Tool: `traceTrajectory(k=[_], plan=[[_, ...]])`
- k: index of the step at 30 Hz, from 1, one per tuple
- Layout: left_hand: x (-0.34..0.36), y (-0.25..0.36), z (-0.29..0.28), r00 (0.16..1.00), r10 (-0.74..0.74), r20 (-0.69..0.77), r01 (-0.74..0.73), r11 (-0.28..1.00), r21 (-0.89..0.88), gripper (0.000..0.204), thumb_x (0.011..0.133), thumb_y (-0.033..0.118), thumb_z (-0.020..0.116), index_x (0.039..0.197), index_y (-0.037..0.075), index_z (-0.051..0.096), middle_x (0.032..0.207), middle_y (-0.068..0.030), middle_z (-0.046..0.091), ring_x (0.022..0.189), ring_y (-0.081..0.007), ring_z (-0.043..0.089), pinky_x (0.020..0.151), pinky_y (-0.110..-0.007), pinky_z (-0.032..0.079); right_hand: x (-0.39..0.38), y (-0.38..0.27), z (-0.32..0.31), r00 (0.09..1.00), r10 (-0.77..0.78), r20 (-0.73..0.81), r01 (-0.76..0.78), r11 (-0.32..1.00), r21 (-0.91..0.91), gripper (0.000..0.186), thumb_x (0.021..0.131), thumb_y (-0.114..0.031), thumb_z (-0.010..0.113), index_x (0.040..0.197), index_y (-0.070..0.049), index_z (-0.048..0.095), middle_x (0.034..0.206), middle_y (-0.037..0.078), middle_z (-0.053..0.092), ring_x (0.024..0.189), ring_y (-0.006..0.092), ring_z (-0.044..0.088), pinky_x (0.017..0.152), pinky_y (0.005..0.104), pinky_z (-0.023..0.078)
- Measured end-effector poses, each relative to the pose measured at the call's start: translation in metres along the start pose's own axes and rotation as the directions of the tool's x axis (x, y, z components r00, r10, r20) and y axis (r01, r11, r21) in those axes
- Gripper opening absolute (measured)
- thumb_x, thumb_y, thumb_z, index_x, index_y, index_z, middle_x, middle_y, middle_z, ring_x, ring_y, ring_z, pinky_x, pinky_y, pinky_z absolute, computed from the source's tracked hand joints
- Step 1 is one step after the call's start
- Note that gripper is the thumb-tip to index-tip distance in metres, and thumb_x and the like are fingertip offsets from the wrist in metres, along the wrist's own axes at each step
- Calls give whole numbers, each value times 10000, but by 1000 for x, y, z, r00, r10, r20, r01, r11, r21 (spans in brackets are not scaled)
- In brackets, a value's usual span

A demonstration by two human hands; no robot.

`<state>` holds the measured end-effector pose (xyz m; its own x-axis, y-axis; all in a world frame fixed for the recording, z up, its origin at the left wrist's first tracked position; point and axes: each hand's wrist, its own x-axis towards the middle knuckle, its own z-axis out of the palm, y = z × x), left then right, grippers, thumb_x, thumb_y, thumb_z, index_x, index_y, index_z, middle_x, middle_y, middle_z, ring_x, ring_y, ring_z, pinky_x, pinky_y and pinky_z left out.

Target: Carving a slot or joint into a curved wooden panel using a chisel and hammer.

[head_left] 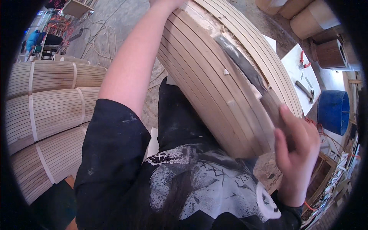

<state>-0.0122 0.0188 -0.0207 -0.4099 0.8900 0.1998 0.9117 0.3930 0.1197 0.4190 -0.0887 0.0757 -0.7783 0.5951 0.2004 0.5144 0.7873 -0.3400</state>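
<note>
A curved, slatted wooden piece (207, 76) with dark grooves leans across my lap, running from the upper middle down to the right. Along it a rough, pale, torn strip (205, 17) lies open between the slats. My right hand (297, 143) is closed around the wooden handle of a chisel-like tool (243, 63). Its long dark metal blade lies along that strip, pointing up and away from me. At the far end of the wooden piece is my left hand (165, 3), cut off by the top edge, with its fingers hidden.
Strapped bundles of slatted wood (53, 111) are stacked at the left. On a white board (308, 82) at the right lie a hammer (304, 91) and red-handled pliers (303, 61). Beside it stands a blue bucket (331, 111). Cables (101, 34) cross the floor; a person in blue (34, 39) is far off.
</note>
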Motion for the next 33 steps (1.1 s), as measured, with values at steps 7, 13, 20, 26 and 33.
traceTrajectory(k=[7, 13, 20, 26, 33], plan=[[-6, 9, 1, 997, -49, 58, 53, 997, -64, 417, 1002, 264, 342, 1197, 72, 657, 1219, -231, 661, 1154, -429, 619, 975, -542, 483, -8, 5, 11, 999, 54, -4, -54, 999, 2, 431, 792, -122, 731, 1221, -93, 696, 687, 62, 567, 573, 259, 537, 572, 379, 387], [-19, 5, -19, 971, -203, 129, 220, 966, -139, 448, 986, 303, 343, 1203, 87, 669, 1297, -215, 633, 1226, -424, 579, 1034, -520, 448, -10, 10, 23, 998, -43, -37, 43, 999, -2, 426, 796, -138, 739, 1219, -111, 697, 673, 68, 553, 566, 264, 541, 564, 386, 391], [-6, -30, -2, 991, -31, 131, 27, 999, 27, 496, 984, 373, 353, 1240, 80, 661, 1311, -239, 614, 1229, -442, 574, 1063, -539, 429, -5, 10, 24, 1000, -3, 14, 2, 998, 67, 373, 830, -68, 711, 1203, -54, 706, 881, 117, 716, 683, 262, 636, 656, 350, 490], [7, -16, 14, 994, -77, 84, 85, 991, -99, 426, 961, 328, 442, 1192, 47, 664, 1222, -248, 658, 1145, -453, 621, 962, -536, 499, 1, 8, 32, 994, -28, -102, 28, 1000, 1, 423, 800, -140, 734, 1220, -95, 701, 697, 71, 632, 591, 273, 602, 578, 365, 433], [-14, 9, 4, 983, -184, -9, 178, 964, -197, 407, 969, 326, 423, 1163, 86, 688, 1216, -256, 655, 1147, -452, 616, 975, -543, 489, -6, 12, 35, 991, -51, -127, 60, 996, 70, 416, 800, -144, 711, 1209, -69, 701, 663, 88, 596, 553, 276, 563, 545, 380, 405]])
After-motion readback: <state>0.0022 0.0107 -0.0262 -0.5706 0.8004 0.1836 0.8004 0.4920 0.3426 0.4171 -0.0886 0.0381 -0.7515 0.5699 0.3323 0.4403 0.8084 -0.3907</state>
